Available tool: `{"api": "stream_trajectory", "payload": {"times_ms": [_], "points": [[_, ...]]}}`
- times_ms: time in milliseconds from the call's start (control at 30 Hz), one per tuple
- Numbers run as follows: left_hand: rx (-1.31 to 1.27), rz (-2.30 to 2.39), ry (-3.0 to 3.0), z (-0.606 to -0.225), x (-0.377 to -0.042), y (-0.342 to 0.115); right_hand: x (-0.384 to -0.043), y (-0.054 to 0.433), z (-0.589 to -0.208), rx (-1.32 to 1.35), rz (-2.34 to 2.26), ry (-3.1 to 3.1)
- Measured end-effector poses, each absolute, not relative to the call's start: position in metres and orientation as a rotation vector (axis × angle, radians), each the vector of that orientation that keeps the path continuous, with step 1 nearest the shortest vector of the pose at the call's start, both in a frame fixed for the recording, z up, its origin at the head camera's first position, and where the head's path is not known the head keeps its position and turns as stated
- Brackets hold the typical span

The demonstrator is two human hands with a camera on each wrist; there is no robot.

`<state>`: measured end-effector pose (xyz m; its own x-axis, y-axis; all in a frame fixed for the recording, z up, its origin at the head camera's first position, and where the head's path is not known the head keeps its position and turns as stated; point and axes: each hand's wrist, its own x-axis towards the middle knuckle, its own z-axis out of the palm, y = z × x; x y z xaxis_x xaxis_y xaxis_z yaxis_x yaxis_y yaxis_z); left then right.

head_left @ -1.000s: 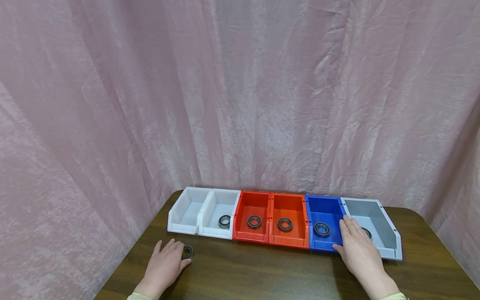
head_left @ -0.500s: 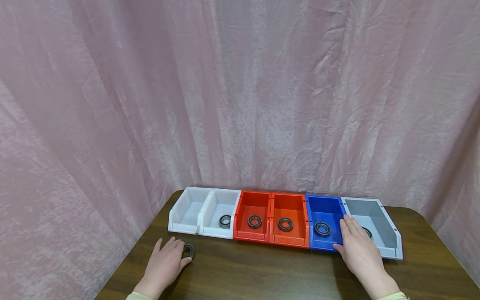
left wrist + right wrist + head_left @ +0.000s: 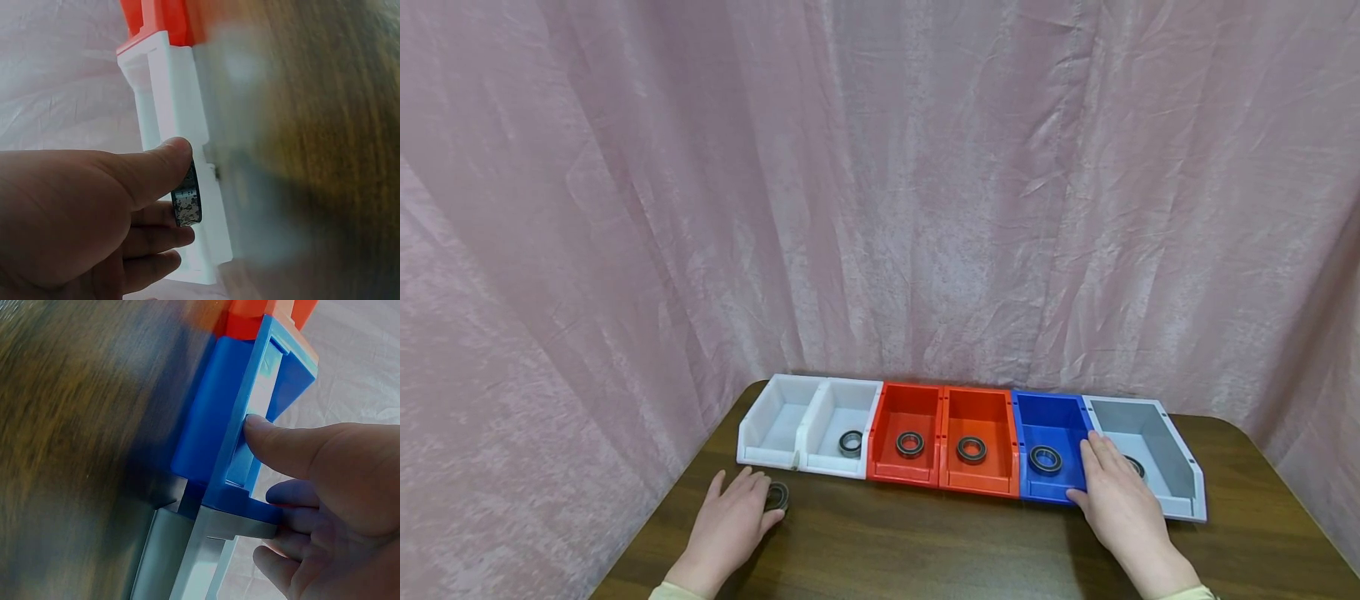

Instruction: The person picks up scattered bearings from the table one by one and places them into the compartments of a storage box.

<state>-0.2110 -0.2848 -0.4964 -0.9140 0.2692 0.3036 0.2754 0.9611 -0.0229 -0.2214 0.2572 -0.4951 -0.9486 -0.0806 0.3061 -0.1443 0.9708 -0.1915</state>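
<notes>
My left hand is just in front of the white bins, pinching a dark ring-shaped ball bearing between thumb and fingers. In the left wrist view the bearing is seen edge-on, partly covered by the thumb. My right hand rests over the wall between the blue bin and the grey bin, fingers extended. Its thumb touches the blue bin's front edge in the right wrist view. One bearing lies in the blue bin, and another in the grey bin is partly hidden by that hand.
Left of the blue bin stand an orange bin, a red bin and two joined white bins. Single bearings lie in the orange, red and right white bins. Behind the wooden table hangs a pink curtain.
My left hand has shifted the bearing very slightly away from me, toward the white bins. The right hand stays in place.
</notes>
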Motion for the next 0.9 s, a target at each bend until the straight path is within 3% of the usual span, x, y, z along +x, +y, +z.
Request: {"api": "stream_trajectory", "payload": {"times_ms": [900], "points": [[-0.491, 0.032, -2.648, -0.473, -0.211, -0.277, -0.222, 0.257, -0.497, 0.167, 0.285, -2.817]]}}
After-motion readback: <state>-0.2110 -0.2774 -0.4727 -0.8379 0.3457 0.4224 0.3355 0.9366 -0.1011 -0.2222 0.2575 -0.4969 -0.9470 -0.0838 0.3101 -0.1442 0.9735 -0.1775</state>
